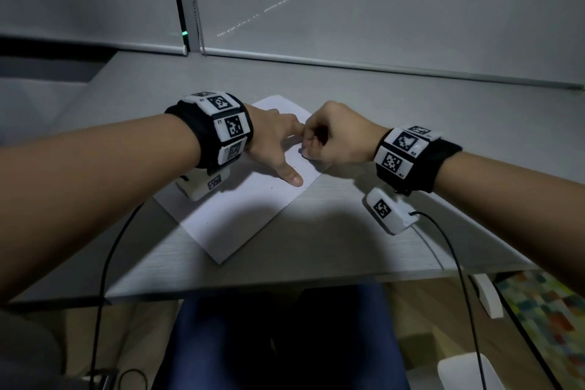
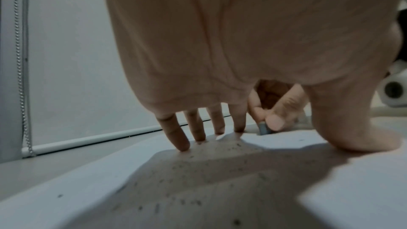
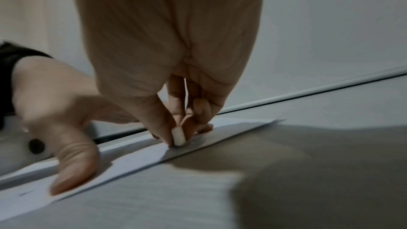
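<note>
A white sheet of paper point(image 1: 240, 215) lies slantwise on the grey desk point(image 1: 348, 250). My left hand point(image 1: 278, 149) presses on it with spread, straight fingers and thumb; the fingertips point(image 2: 182, 144) touch the sheet. My right hand point(image 1: 329, 136) pinches a small eraser point(image 3: 178, 136) between thumb and fingers, its end against the paper near the right edge. In the left wrist view the eraser point(image 2: 263, 129) looks blue-grey, and dark crumbs point(image 2: 198, 189) speckle the paper point(image 2: 352, 189).
Roller blinds point(image 1: 380, 9) with a bead chain point(image 1: 193, 3) hang behind the desk. Black cables point(image 1: 104, 279) trail from both wrist cameras over the front edge. My legs in dark trousers point(image 1: 278, 342) are under the desk, beside a colourful rug point(image 1: 550, 310).
</note>
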### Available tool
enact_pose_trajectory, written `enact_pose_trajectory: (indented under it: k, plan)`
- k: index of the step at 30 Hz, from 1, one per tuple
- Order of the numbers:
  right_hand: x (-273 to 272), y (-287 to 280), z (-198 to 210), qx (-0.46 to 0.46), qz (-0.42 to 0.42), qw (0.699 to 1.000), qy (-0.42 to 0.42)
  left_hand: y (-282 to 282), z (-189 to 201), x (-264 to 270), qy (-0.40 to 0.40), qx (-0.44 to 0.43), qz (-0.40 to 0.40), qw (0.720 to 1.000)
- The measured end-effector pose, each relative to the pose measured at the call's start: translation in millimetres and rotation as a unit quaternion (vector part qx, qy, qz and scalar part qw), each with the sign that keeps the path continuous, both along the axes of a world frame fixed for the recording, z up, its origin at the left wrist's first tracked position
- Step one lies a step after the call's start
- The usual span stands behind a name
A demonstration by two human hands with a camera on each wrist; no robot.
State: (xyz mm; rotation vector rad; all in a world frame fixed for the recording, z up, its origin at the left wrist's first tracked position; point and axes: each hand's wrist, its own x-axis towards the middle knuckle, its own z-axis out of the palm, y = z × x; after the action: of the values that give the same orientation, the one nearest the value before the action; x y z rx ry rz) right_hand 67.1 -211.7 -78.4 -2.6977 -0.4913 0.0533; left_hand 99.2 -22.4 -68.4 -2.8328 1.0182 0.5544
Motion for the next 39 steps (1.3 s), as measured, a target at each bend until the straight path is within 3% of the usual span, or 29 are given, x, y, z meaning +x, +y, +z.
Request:
enact_pose_trajectory:
  k: [6,13,19,25,31,37,39]
  plan:
    - [13,-14,1,-0.037,-0.064,0.997,-0.032,1,-1,3,0.004,0.017,0.0,1.0]
    - [-12,9,2,-0.043,0.04,0.998,0.0,1,2,1,0.012,0.014,-0.006,1.0]
    - [7,-7,5,-0.035,-0.029,0.999,-0.021,-9,5,3,0.003,0.073,-0.017,0.997]
    - [-12,13,-3,-0.03,0.032,0.999,-0.007,-9,4,1,-0.012,0.062,0.0,0.998]
    - [15,-11,4,-0.05,-0.079,0.995,-0.033,-12,6,2,-0.001,0.065,0.007,0.998]
    - [-8,11,-1,-0.033,0.026,0.999,-0.013,-11,6,-1,-0.011,0.047,0.013,0.999]
    - [-2,8,0,-0.035,0.015,0.999,-0.018,-12,5,1,-0.01,0.049,0.013,0.999]
